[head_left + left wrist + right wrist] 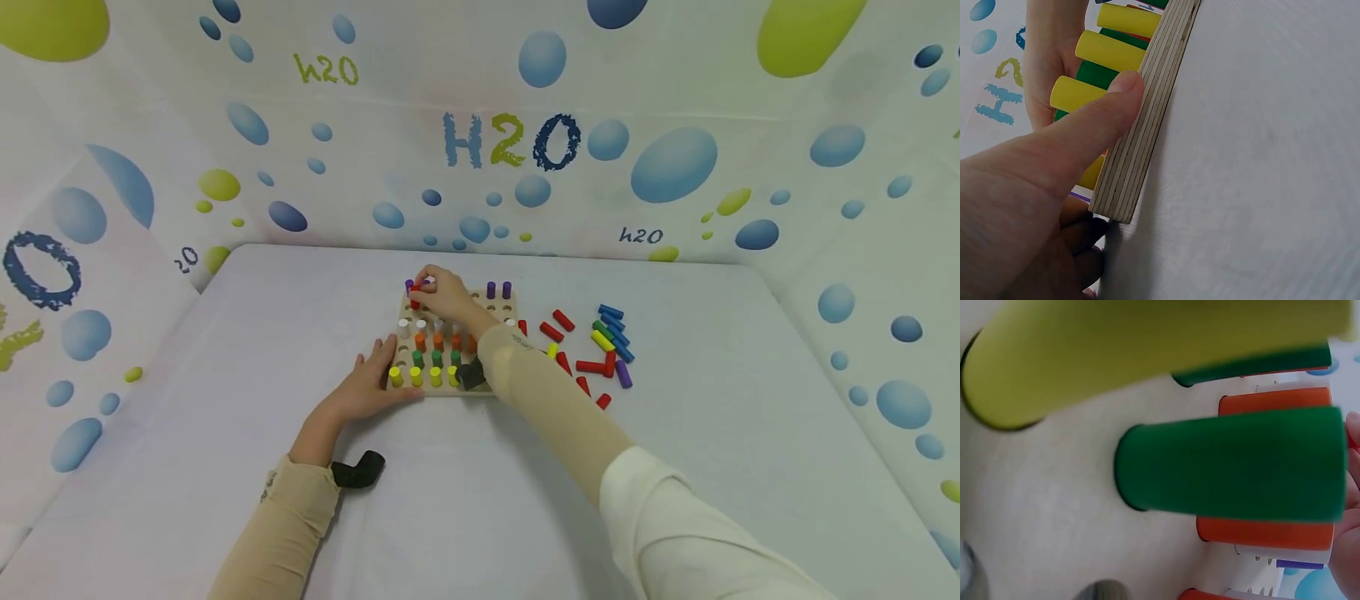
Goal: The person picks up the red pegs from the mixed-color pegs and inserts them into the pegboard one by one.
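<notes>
A wooden pegboard (459, 393) lies on the table with rows of colored pegs standing in it. My left hand (365, 385) grips its near left corner, the thumb (1100, 122) along the front edge and the fingers on the left side. Over the board's far left, my right hand (444, 296) pinches a red peg (415, 300) held upright near a purple peg (408, 286); whether it sits in a hole cannot be told. Yellow pegs (416, 377) form the front row, then green pegs (437, 359), orange pegs (438, 341) and white pegs (403, 328).
Right of the board lie loose red pegs (563, 320), blue pegs (612, 312), a yellow peg (602, 340) and a purple peg (624, 374). Two purple pegs (491, 290) stand at the board's far right. My right forearm (551, 396) hides its near right part.
</notes>
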Demonstrator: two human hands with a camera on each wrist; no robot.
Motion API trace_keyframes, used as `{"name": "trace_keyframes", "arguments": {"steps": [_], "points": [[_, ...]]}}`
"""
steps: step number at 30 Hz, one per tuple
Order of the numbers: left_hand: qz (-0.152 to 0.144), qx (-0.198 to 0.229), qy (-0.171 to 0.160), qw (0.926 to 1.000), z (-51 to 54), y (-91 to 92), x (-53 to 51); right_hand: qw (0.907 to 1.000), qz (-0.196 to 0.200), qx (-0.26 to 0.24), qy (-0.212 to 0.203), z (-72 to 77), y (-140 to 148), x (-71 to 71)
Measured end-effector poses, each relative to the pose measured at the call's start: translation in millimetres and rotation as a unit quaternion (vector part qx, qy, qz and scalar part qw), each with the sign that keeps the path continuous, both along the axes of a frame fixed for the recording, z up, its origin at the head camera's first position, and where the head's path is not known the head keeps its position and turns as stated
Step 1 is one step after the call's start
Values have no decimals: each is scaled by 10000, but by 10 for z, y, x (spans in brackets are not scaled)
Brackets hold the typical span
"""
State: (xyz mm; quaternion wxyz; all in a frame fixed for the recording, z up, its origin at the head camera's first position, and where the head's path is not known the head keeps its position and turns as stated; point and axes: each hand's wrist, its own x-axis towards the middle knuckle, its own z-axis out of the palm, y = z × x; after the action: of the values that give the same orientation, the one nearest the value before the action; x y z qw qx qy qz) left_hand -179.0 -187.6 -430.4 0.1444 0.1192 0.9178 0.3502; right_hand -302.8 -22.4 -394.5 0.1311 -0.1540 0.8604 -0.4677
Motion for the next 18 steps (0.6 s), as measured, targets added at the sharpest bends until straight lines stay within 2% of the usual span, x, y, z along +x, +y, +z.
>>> {"name": "trace_keyframes", "arguments": {"steps": [7,15,18], "points": [[-23,-12,7,10000,2,8,-1,10000,-90,34,-6,-2,-25,-10],[-23,65,-20,10000,12,-2,17,9978,-475,-364,-287,5,-92,45],[-27,72,-24,10000,11,3,15,9979,-461,-373,-267,-5,-104,59]]}}
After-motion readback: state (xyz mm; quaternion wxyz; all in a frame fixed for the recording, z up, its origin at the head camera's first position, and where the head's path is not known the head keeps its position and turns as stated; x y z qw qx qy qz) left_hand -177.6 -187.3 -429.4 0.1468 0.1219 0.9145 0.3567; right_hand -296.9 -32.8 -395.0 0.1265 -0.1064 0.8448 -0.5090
